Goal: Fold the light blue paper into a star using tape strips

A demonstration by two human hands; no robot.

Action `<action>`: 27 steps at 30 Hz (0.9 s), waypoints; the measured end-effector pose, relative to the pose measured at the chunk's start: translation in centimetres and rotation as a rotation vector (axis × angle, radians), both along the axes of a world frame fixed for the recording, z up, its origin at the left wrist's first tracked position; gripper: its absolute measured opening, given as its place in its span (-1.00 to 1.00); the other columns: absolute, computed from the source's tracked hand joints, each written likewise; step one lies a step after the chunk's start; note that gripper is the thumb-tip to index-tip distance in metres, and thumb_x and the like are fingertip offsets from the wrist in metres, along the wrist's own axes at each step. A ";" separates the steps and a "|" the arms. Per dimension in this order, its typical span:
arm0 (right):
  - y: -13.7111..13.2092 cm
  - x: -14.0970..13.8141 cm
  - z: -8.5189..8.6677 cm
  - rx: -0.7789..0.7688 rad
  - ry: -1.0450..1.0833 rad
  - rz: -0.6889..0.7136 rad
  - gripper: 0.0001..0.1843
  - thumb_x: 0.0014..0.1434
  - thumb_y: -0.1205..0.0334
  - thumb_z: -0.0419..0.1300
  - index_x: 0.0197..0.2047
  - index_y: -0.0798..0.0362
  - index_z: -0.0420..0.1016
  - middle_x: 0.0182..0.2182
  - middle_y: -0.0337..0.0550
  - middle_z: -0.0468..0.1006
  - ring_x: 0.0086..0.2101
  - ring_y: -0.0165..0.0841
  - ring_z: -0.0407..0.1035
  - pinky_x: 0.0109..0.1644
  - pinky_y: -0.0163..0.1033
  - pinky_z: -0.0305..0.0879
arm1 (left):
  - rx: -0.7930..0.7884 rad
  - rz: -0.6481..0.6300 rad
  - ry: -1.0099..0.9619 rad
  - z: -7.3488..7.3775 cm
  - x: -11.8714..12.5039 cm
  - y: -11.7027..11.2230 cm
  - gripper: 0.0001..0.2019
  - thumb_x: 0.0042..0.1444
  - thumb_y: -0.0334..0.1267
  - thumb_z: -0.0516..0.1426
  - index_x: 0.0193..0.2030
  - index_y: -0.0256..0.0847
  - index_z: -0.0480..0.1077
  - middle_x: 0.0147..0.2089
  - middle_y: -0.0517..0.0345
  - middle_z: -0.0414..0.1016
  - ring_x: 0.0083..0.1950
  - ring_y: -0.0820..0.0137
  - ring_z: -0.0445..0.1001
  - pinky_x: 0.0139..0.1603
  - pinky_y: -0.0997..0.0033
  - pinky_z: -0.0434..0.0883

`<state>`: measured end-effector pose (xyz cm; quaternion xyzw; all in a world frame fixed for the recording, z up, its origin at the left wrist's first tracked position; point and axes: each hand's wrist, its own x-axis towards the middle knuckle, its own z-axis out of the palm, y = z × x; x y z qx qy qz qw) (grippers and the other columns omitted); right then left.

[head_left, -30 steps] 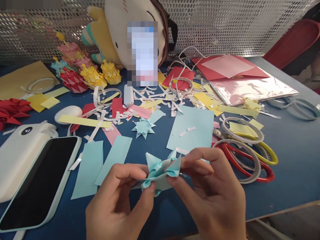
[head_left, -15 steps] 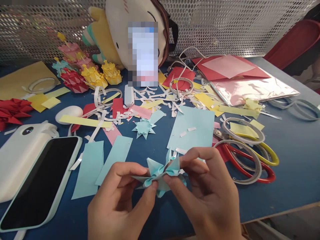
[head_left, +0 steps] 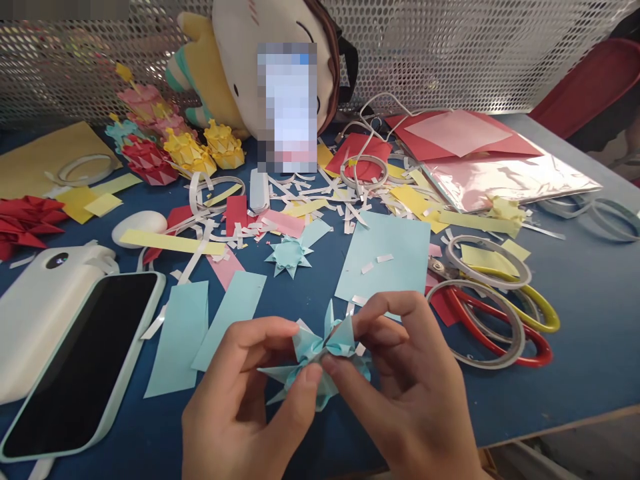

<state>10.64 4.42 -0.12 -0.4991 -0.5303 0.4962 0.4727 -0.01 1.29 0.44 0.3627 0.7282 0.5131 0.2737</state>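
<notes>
Between both hands is a light blue origami star (head_left: pixel 323 383) with pointed, folded tips, held above the table's near side. My left hand (head_left: pixel 250 393) pinches its left part, thumb in front and index finger on an upper point. My right hand (head_left: pixel 405 380) grips its right part the same way, the thumb close to the left thumb at the middle. Fingers cover some of the folds. Beyond the hands lies a smaller flat blue paper star (head_left: pixel 289 255). A light blue paper sheet (head_left: pixel 387 257) and blue paper strips (head_left: pixel 177 340) lie nearby.
Scissors (head_left: pixel 500 333) with red and yellow handles lie under tape rolls (head_left: pixel 520 267) at right. A phone (head_left: pixel 85 367) and white device (head_left: pixel 40 300) are at left. Behind stand folded paper cakes (head_left: pixel 190 153), a plush bag (head_left: pixel 235 40) and paper scraps (head_left: pixel 300 193).
The star has tilted and shifted slightly in my fingers, with its lower points showing more. My left index finger has moved onto an upper point. Both hands keep their hold.
</notes>
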 end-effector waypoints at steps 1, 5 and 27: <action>0.0 0.0 0.0 -0.011 -0.001 0.010 -0.73 0.01 0.44 0.20 -0.30 -0.08 0.23 -0.53 -0.41 0.39 -0.54 -0.47 0.29 -0.50 -0.38 0.21 | 0.009 -0.015 0.032 -0.1 -0.3 0.0 -0.91 -0.07 -0.20 0.25 -0.37 0.07 0.45 -0.46 0.46 0.55 -0.46 0.58 0.52 -0.51 0.80 0.40; 0.1 0.1 0.0 -0.034 -0.005 0.034 -0.74 0.01 0.41 0.19 -0.31 -0.07 0.21 -0.56 -0.41 0.33 -0.56 -0.47 0.25 -0.53 -0.38 0.15 | 0.052 -0.121 0.122 -0.6 -1.5 0.1 -0.94 -0.03 -0.24 0.25 -0.42 0.03 0.45 -0.51 0.45 0.55 -0.52 0.58 0.53 -0.53 0.82 0.41; 0.3 0.1 0.2 -0.121 -0.040 0.072 -0.77 0.05 0.37 0.14 -0.27 -0.10 0.18 -0.48 -0.38 0.29 -0.47 -0.43 0.23 -0.44 -0.32 0.16 | -0.030 -0.062 -0.058 0.3 0.3 0.1 -0.85 -0.05 -0.25 0.23 -0.33 0.13 0.44 -0.42 0.53 0.54 -0.39 0.61 0.53 -0.40 0.84 0.41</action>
